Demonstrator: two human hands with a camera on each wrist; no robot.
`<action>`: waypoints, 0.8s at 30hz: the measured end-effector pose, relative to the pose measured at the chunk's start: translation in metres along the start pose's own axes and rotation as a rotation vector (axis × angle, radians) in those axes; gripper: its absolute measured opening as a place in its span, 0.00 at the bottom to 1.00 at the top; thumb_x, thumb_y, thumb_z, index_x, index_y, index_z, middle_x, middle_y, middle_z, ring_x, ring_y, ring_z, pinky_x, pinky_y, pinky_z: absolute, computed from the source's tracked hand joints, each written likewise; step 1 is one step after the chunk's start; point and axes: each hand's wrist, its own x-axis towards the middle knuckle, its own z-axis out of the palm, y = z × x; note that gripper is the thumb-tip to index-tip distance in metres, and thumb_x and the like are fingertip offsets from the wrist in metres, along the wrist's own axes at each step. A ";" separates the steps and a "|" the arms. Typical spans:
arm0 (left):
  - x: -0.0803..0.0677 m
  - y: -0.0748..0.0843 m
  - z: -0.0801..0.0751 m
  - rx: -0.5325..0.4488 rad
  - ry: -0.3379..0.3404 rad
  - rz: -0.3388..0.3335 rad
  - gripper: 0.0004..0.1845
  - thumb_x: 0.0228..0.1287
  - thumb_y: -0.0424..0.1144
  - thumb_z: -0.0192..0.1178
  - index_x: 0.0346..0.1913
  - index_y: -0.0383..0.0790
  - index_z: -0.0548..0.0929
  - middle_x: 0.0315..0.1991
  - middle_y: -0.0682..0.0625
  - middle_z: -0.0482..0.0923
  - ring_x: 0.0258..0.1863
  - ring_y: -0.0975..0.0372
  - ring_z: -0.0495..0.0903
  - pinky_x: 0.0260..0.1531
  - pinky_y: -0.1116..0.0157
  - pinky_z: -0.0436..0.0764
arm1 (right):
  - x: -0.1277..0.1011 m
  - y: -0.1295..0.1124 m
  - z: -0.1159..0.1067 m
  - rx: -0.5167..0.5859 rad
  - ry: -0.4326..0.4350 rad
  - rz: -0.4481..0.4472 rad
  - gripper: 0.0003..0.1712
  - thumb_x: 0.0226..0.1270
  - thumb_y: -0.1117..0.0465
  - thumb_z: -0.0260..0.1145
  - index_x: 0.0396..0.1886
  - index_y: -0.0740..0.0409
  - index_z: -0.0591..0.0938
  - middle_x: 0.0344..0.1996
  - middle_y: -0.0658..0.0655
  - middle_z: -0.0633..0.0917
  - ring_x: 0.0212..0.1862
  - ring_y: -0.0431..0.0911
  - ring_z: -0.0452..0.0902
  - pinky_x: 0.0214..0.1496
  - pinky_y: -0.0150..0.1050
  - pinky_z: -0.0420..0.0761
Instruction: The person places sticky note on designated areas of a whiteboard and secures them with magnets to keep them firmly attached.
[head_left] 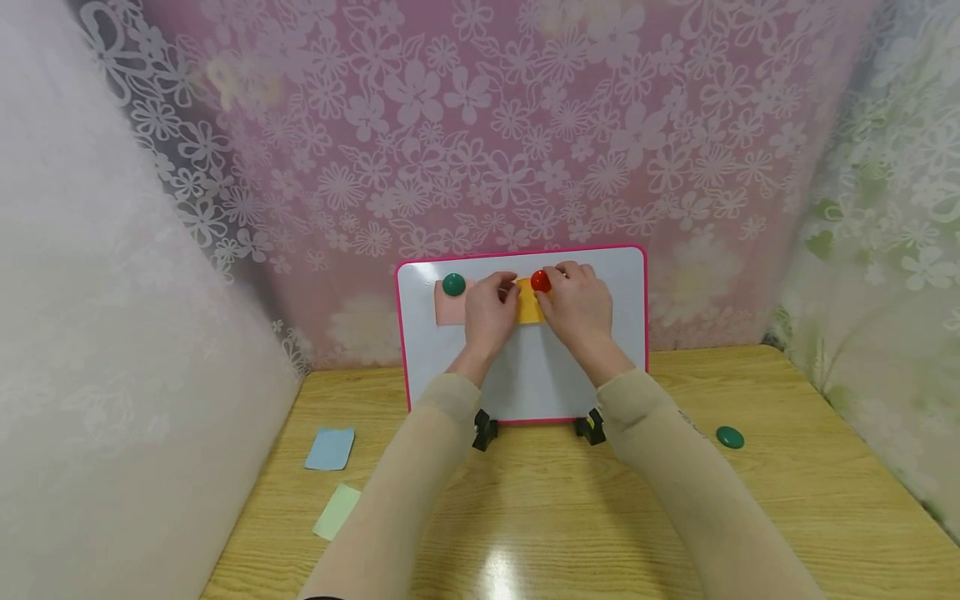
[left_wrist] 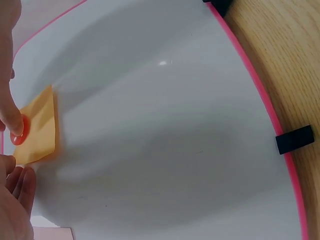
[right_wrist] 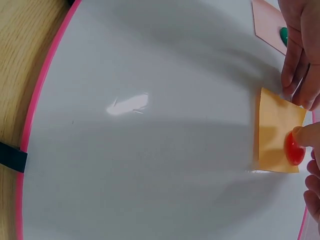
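Note:
A pink-framed whiteboard stands upright on the wooden table. An orange note lies on it with a red magnet on its top part. My right hand pinches the red magnet, one fingertip on it. My left hand touches the orange note's edge with fairly straight fingers. To their left a green magnet pins a pink note. In the left wrist view the orange note and red magnet show at the left edge.
Two black stands carry the board. On the table lie a blue note and a pale green note at the left, and a second green magnet at the right. Floral curtains close in the back and sides.

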 end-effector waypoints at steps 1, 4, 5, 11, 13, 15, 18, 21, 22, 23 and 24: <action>-0.001 0.000 -0.001 -0.003 0.007 0.000 0.15 0.80 0.39 0.65 0.62 0.40 0.87 0.51 0.49 0.87 0.43 0.60 0.83 0.45 0.73 0.84 | -0.001 0.000 0.000 0.006 0.003 -0.002 0.24 0.70 0.54 0.78 0.58 0.63 0.89 0.53 0.65 0.88 0.52 0.61 0.82 0.51 0.53 0.89; -0.003 -0.001 -0.004 -0.015 0.029 0.006 0.14 0.79 0.38 0.65 0.62 0.40 0.87 0.50 0.49 0.87 0.43 0.60 0.82 0.45 0.72 0.85 | -0.003 -0.002 -0.001 0.023 0.010 -0.005 0.23 0.69 0.54 0.78 0.58 0.63 0.89 0.53 0.64 0.88 0.52 0.60 0.82 0.50 0.53 0.89; -0.004 -0.001 -0.005 -0.018 0.035 0.013 0.14 0.79 0.38 0.65 0.62 0.40 0.87 0.50 0.49 0.87 0.42 0.60 0.82 0.44 0.71 0.85 | -0.004 -0.002 -0.002 0.028 0.011 -0.003 0.23 0.69 0.54 0.78 0.58 0.63 0.89 0.53 0.64 0.88 0.51 0.60 0.82 0.50 0.53 0.88; -0.007 -0.005 -0.008 0.003 0.067 0.055 0.13 0.78 0.38 0.67 0.59 0.39 0.88 0.48 0.49 0.87 0.40 0.61 0.81 0.42 0.71 0.85 | -0.010 -0.002 -0.003 0.065 0.021 0.005 0.23 0.68 0.54 0.79 0.57 0.62 0.89 0.52 0.63 0.88 0.51 0.60 0.81 0.50 0.53 0.88; -0.008 -0.006 -0.008 0.014 0.075 0.067 0.13 0.78 0.38 0.67 0.59 0.39 0.88 0.47 0.49 0.88 0.40 0.61 0.82 0.43 0.71 0.84 | -0.012 -0.001 -0.003 0.076 0.020 0.006 0.23 0.68 0.54 0.79 0.57 0.62 0.89 0.51 0.63 0.87 0.51 0.60 0.81 0.49 0.53 0.88; -0.009 -0.007 -0.009 0.020 0.077 0.081 0.13 0.77 0.38 0.68 0.58 0.38 0.89 0.46 0.48 0.88 0.39 0.61 0.82 0.42 0.71 0.84 | -0.014 0.000 -0.002 0.087 0.017 0.010 0.23 0.68 0.53 0.79 0.57 0.62 0.89 0.51 0.63 0.88 0.51 0.60 0.81 0.49 0.53 0.88; -0.013 -0.009 -0.009 0.014 0.063 0.089 0.12 0.77 0.39 0.68 0.57 0.39 0.89 0.46 0.49 0.88 0.40 0.61 0.82 0.42 0.72 0.84 | -0.018 0.002 -0.002 0.109 0.010 0.016 0.23 0.67 0.53 0.80 0.56 0.63 0.90 0.52 0.63 0.88 0.51 0.60 0.81 0.50 0.53 0.88; -0.019 -0.010 -0.007 0.000 0.046 0.105 0.12 0.76 0.38 0.68 0.56 0.39 0.89 0.44 0.49 0.89 0.39 0.62 0.82 0.42 0.73 0.84 | -0.024 0.005 -0.001 0.138 0.009 0.022 0.23 0.68 0.54 0.79 0.56 0.62 0.90 0.52 0.62 0.88 0.53 0.60 0.82 0.51 0.53 0.88; -0.021 -0.010 -0.006 -0.003 0.044 0.111 0.12 0.76 0.39 0.69 0.56 0.38 0.89 0.44 0.50 0.89 0.39 0.62 0.81 0.42 0.73 0.84 | -0.026 0.006 -0.001 0.147 0.011 0.024 0.23 0.68 0.54 0.79 0.56 0.62 0.90 0.52 0.62 0.88 0.53 0.59 0.81 0.51 0.53 0.88; -0.023 -0.010 -0.006 -0.009 0.040 0.120 0.12 0.76 0.38 0.69 0.56 0.38 0.90 0.44 0.49 0.89 0.39 0.62 0.81 0.42 0.73 0.84 | -0.029 0.007 -0.001 0.157 0.013 0.028 0.23 0.68 0.54 0.79 0.57 0.61 0.90 0.52 0.62 0.88 0.54 0.59 0.81 0.51 0.54 0.88; -0.025 -0.010 -0.005 -0.012 0.035 0.127 0.12 0.76 0.38 0.69 0.56 0.38 0.90 0.44 0.50 0.89 0.38 0.62 0.81 0.42 0.72 0.84 | -0.031 0.008 0.000 0.168 0.017 0.033 0.23 0.68 0.54 0.79 0.57 0.61 0.90 0.52 0.62 0.88 0.54 0.59 0.81 0.51 0.54 0.88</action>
